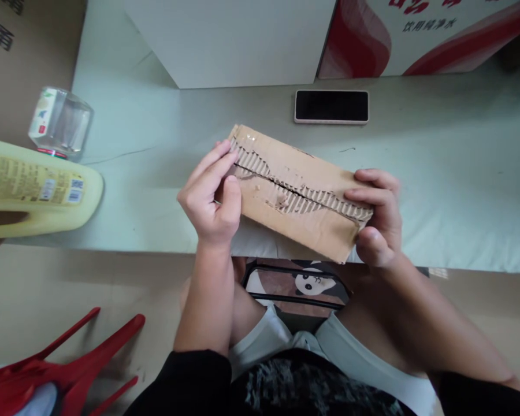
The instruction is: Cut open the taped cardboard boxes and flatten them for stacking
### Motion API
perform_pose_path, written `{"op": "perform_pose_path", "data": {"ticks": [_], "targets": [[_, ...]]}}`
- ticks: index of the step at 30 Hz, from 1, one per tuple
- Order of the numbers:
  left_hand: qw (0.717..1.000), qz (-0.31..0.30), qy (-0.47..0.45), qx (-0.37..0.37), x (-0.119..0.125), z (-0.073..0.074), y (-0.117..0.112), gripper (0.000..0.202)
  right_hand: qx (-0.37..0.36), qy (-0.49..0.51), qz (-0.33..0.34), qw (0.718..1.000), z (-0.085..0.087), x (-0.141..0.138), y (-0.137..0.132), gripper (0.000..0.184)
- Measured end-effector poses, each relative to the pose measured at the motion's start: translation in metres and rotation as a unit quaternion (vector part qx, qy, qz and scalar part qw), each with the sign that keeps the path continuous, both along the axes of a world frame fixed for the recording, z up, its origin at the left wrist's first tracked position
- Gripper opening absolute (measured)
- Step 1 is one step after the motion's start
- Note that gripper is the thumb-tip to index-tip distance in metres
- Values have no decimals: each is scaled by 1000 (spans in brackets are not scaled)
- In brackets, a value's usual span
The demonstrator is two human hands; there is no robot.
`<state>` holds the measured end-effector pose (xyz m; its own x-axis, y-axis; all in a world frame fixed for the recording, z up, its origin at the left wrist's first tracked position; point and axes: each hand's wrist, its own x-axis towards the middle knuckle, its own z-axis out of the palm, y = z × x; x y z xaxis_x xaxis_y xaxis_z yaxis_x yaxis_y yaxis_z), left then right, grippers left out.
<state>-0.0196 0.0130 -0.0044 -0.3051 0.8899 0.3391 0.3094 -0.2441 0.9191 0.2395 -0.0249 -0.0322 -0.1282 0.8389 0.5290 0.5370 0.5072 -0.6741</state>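
A brown cardboard box (281, 156) is held tilted near the front edge of the table, its right end lower in view than its left. Along the seam of its upper face the paper is torn, baring corrugated ridges. My left hand (214, 193) grips the left end, thumb and fingers closed on it. At the right end my right hand (379, 214) holds on, fingers over the far edge and thumb on the near corner. Beyond the box lies a phone-like device (331, 107) with a dark screen.
A white box (242, 46) and a red-and-white carton (394, 40) stand at the back of the table (459, 173). On the left are a clear bottle (65, 124), a yellow jug (39, 190) and a brown carton (30, 58). A red stool (73, 370) sits on the floor, lower left.
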Motion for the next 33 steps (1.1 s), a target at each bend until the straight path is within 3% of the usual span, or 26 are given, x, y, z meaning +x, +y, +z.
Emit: {"op": "perform_pose_path", "data": {"ticks": [8,18,28,33], "targets": [[1000,-13,6,-10,0,0,-2,25,-10,7,3,1000,-8,2,3,53],[976,-20,185,110,-10,-16,10,30,33,16,44,998,-17,5,8,55],[969,-20,189,156,-9,-13,12,29,17,16,57,998,-11,8,6,53],[970,-45,166,173,-9,-9,12,26,-12,54,36,998,-19,8,8,69]]}}
